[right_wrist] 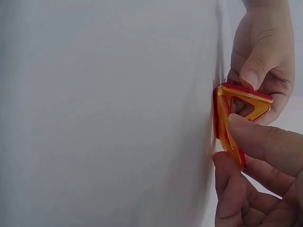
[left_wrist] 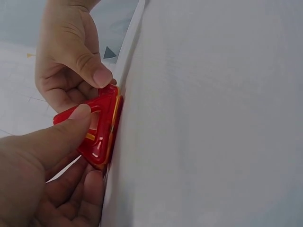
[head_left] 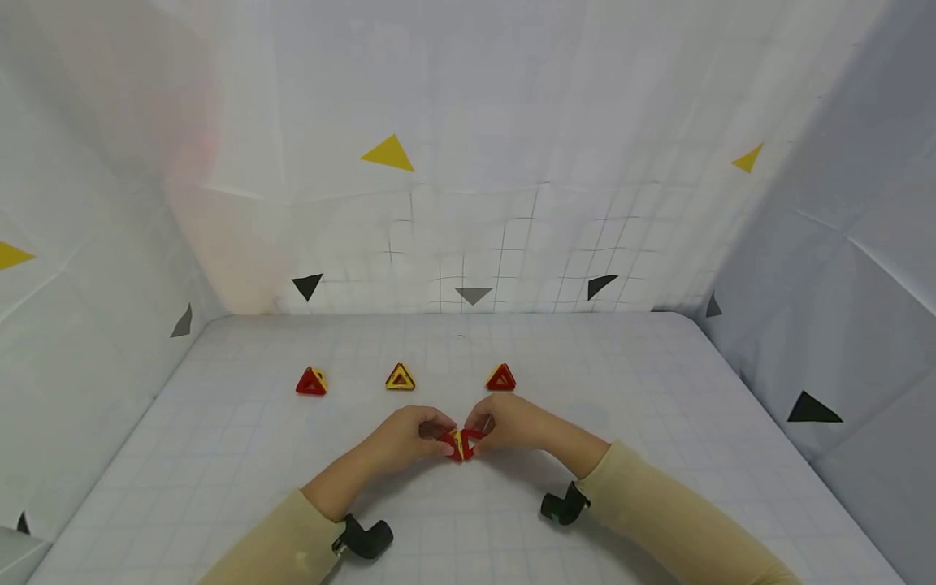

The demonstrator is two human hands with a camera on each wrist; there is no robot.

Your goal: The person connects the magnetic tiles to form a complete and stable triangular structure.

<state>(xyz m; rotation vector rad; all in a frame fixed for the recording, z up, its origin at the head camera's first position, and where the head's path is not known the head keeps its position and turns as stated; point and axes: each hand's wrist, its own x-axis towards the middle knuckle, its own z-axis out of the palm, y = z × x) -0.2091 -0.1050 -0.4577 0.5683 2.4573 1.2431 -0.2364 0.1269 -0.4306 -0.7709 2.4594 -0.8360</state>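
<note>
Between the two hands, on the white tabletop, red and yellow triangular magnetic tiles meet at their edges and stand tilted against each other. My left hand pinches the tiles on the left side; its thumb presses a red face in the left wrist view. From the other side my right hand pinches a tile, its thumb on a yellow face in the right wrist view. Fingers cover parts of the tiles, so their exact number cannot be told.
Behind the hands stand three small triangular tile shapes: a red and yellow one at left, a yellow-fronted one in the middle, a red-fronted one at right. White sheets with yellow and black triangles wall the table's back and sides.
</note>
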